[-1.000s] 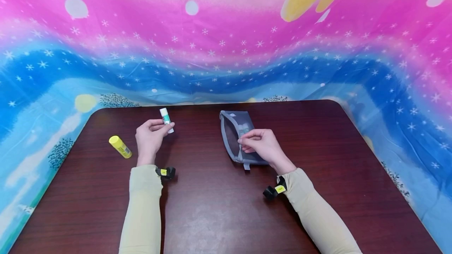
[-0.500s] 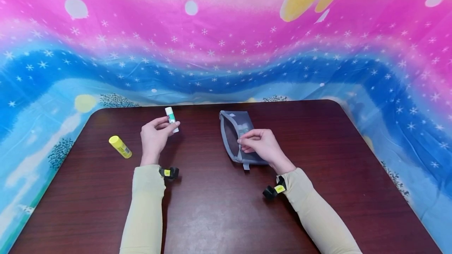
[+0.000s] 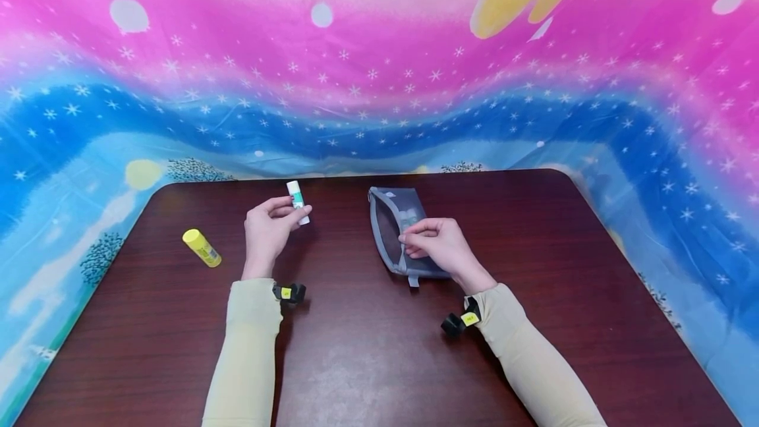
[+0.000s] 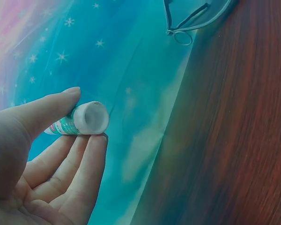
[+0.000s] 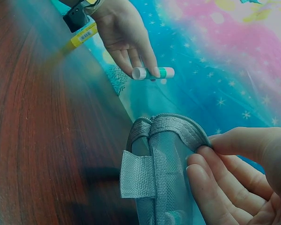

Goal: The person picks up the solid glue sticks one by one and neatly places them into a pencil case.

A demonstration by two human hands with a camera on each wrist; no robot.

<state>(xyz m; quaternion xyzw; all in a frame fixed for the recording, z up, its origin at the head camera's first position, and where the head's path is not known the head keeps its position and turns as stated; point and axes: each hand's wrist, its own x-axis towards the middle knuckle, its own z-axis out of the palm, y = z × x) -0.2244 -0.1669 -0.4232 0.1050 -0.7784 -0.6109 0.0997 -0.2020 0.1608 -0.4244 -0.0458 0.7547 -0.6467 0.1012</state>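
Between thumb and fingertips my left hand [image 3: 267, 232] pinches a small white and green glue stick [image 3: 298, 201], held above the table and left of the pouch. Its round white end faces the camera in the left wrist view [image 4: 94, 118]. My right hand [image 3: 441, 246] pinches the zipper edge of a grey mesh pouch [image 3: 418, 199], whose mouth gapes towards the left. Through the pouch's mesh something pale green shows, too blurred to name. A grey fabric tab [image 5: 138, 176] sticks out at the pouch's near end.
A yellow glue stick [image 3: 203, 248] stands on the dark wood table [image 3: 350, 348], left of my left hand. Black wrist cameras sit at both cuffs. A colourful patterned cloth [image 3: 356, 84] hangs behind the table and along its sides.
My left hand has moved a little to the right with the white and green glue stick. The right hand and the pouch stay in place.
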